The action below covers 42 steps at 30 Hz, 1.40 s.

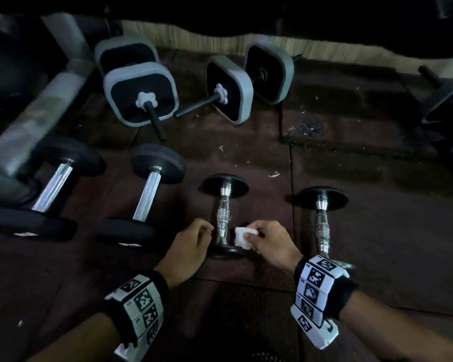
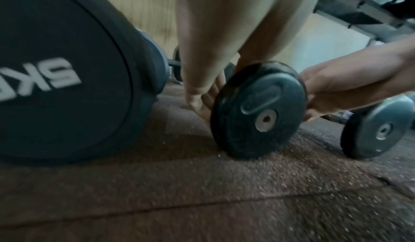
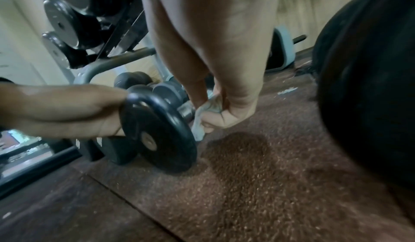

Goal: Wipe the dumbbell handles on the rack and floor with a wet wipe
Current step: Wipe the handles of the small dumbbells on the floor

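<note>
A small dumbbell with a chrome handle (image 1: 222, 220) and black plates lies on the rubber floor in front of me. My right hand (image 1: 270, 241) pinches a crumpled white wet wipe (image 1: 242, 237) just right of the handle's near end. The wipe (image 3: 202, 119) hangs from my fingers beside the near plate (image 3: 157, 135). My left hand (image 1: 194, 244) sits on the handle's left side with loosely curled fingers, holding nothing. Its fingers (image 2: 202, 96) reach down just behind the near plate (image 2: 258, 111). A second small dumbbell (image 1: 322, 223) lies to the right.
Two larger round-headed dumbbells (image 1: 147, 194) (image 1: 53, 189) lie to the left. Beyond them lie two grey square-plate dumbbells (image 1: 141, 92) (image 1: 228, 90). A grey rack frame (image 1: 37, 121) runs along the far left and a weight plate (image 1: 445, 103) stands at the right edge.
</note>
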{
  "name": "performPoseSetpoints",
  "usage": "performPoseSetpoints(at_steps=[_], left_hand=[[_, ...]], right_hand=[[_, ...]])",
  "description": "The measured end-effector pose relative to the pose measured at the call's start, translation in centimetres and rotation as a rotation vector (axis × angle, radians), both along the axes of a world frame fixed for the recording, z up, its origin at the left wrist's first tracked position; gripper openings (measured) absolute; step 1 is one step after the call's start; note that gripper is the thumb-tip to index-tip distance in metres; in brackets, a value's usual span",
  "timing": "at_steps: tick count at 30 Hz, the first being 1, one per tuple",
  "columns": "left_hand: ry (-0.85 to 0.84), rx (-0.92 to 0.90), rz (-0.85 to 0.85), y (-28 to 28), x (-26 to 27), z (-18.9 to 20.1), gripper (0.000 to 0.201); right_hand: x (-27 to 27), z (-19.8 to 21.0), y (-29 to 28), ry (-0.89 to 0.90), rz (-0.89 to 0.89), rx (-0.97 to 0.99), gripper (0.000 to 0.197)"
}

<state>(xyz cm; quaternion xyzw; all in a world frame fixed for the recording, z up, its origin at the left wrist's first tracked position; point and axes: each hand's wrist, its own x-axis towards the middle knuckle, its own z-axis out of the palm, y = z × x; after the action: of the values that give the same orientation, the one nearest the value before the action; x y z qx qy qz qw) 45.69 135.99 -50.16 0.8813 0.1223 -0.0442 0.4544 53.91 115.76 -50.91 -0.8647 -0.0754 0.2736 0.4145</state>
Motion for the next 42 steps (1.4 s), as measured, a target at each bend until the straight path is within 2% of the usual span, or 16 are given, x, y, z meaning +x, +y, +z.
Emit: performPoseSetpoints(at_steps=[3, 6, 9, 11, 14, 17, 21, 24, 26, 29, 32, 36, 39, 42], left_hand=[[-0.057, -0.057, 0.059, -0.7, -0.8, -1.3, 0.016], [-0.125, -0.141, 0.145, -1.4, -1.3, -1.9, 0.028], [-0.145, -0.195, 0.177, -1.7, -1.5, -2.1, 0.03], [-0.168, -0.199, 0.173, -1.9, -1.6, -2.0, 0.034], [-0.176, -0.203, 0.168, -2.4, -1.6, -2.0, 0.033], [-0.16, -0.23, 0.164, -2.3, -1.6, -2.0, 0.03], [-0.157, -0.283, 0.174, -1.8, -1.9, -2.1, 0.034], [-0.156, -0.312, 0.188, -1.8, -1.8, -1.9, 0.033], [-0.163, -0.325, 0.191, -1.8, -1.9, -2.1, 0.033], [-0.161, -0.319, 0.202, -1.8, -1.9, -2.1, 0.036], [-0.144, -0.327, 0.178, -1.6, -2.0, -2.0, 0.036], [-0.073, -0.349, 0.18, -1.2, -1.8, -1.5, 0.022], [0.014, -0.433, 0.104, -0.3, -1.3, -0.5, 0.016], [0.086, -0.552, 0.08, 0.8, -0.9, 0.3, 0.018]], right_hand=[[0.6, -1.1, 1.3, 0.028, 0.074, 0.002, 0.01], [0.6, -0.9, 2.8, 0.211, 0.198, 0.102, 0.021], [0.5, -0.4, 2.9, 0.345, 0.226, 0.222, 0.035], [0.3, -0.4, 2.5, 0.315, 0.221, 0.232, 0.029], [-0.2, 0.0, 1.5, 0.253, 0.175, 0.259, 0.01], [-0.3, 0.6, 0.6, 0.186, 0.129, 0.322, 0.004], [0.5, 1.2, 1.5, 0.016, 0.271, 0.262, 0.002], [0.7, 1.4, 2.4, -0.087, 0.322, 0.274, 0.007], [0.6, 1.6, 2.4, -0.08, 0.349, 0.269, 0.01], [1.1, 2.2, 2.7, -0.036, 0.494, 0.209, 0.012], [2.0, 2.4, 3.5, -0.14, 0.525, 0.152, 0.013], [1.5, 2.3, 4.0, -0.073, 0.603, 0.114, 0.013], [1.1, 2.2, 3.8, -0.073, 0.525, 0.129, 0.011], [-0.7, 1.8, 3.6, -0.043, 0.238, 0.295, 0.012]])
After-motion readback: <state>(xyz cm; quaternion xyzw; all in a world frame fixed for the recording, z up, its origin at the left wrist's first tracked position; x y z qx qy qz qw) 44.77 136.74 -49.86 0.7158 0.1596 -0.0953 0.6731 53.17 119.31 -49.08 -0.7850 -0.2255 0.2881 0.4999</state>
